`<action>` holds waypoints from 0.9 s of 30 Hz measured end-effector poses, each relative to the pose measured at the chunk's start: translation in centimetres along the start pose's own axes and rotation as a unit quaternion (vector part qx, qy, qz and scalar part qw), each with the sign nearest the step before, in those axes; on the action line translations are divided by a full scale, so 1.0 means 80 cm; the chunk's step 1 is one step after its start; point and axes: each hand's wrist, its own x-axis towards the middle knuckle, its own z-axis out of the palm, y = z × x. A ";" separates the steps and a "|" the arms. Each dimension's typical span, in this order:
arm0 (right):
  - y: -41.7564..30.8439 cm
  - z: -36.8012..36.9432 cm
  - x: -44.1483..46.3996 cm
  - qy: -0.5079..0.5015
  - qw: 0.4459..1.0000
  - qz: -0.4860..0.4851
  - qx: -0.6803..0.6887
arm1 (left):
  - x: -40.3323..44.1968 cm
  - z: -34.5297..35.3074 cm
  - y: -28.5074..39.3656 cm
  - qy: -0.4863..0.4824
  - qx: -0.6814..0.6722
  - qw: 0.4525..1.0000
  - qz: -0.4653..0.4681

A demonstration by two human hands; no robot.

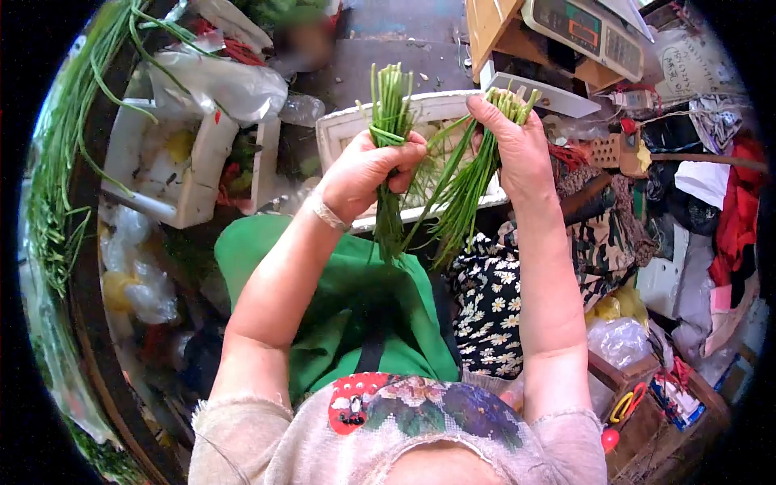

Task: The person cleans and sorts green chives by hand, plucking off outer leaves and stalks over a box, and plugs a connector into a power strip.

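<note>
My left hand (373, 171) is closed round a bunch of thin green stems (390, 97), held upright with the cut ends up and the tips hanging below the fist. In my right hand (515, 145) is a second, looser bunch of green stems (469, 190), gripped near its cut ends, with the tips fanning down and to the left. A few stems stretch between the two bunches. Both hands are over a white foam box (339, 125), whose contents are partly hidden by the hands and stems. A green cloth (339, 291) covers my lap.
Long green stems (69, 162) lie along the left ledge. White foam bins (162, 202) and plastic bags (218, 85) sit to the left. At the back right stands a weighing scale (586, 36). Scissors (626, 404) lie in a wooden crate (638, 368) at the lower right.
</note>
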 end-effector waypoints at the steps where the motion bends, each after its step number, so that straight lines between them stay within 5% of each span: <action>1: 0.002 0.001 0.000 0.006 1.000 -0.001 0.003 | 0.001 -0.002 0.002 0.000 0.004 1.000 0.003; 3: 0.005 0.002 0.001 0.015 1.000 -0.013 -0.009 | 0.004 -0.008 0.003 0.014 -0.063 0.998 0.015; 12: -0.022 0.008 -0.013 -0.007 0.999 -0.033 0.014 | 0.015 -0.022 -0.010 0.154 0.108 0.972 0.139; 21: -0.011 0.006 0.006 -0.077 0.994 -0.065 -0.030 | 0.014 -0.007 0.019 0.012 0.017 0.998 0.061; 23: -0.015 0.008 0.005 -0.055 0.998 -0.017 -0.007 | 0.003 0.003 0.045 0.012 0.077 0.994 0.073; 27: -0.017 0.002 0.012 -0.047 0.997 0.046 0.047 | 0.019 -0.012 0.036 -0.053 -0.038 0.996 0.056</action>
